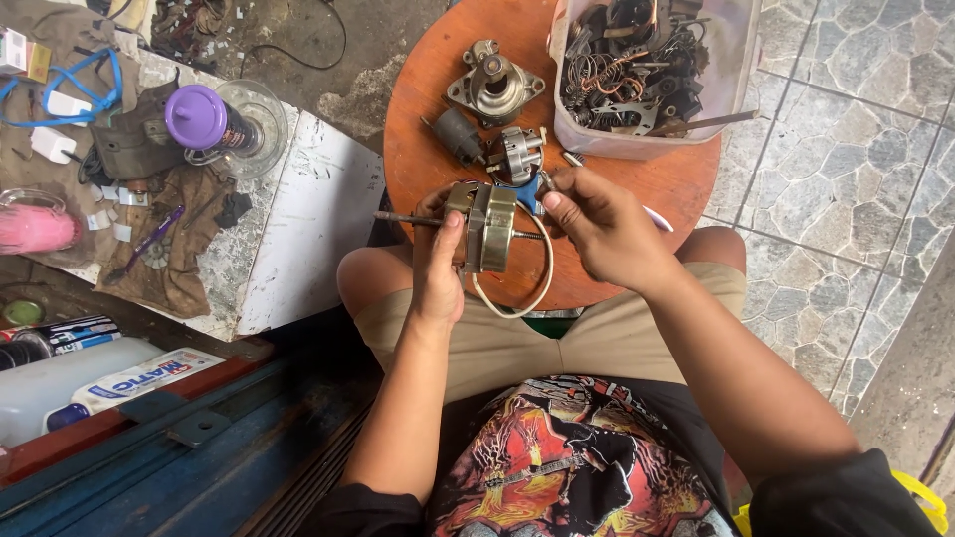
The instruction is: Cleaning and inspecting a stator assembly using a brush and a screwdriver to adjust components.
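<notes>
Left hand [435, 267] gripping motor core [484, 227], fingers wrapped tight, steadying it over round table [686, 184]; right hand [600, 227] pinching its far side, fingertips pressed together, bracing shaft [406, 218] level.

- Left hand [438, 264]: forearm bare, reaching straight forward, wrist straight, thumb up, fingers curled in a firm grasp.
- Right hand [602, 229]: forearm angled in from the right, wrist bent inward, fingers [557, 204] pinched together at the tips.

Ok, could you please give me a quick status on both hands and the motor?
Left hand gripping motor core over round table. Right hand pinching its far side. Loose motor parts lie behind, apart.
</notes>
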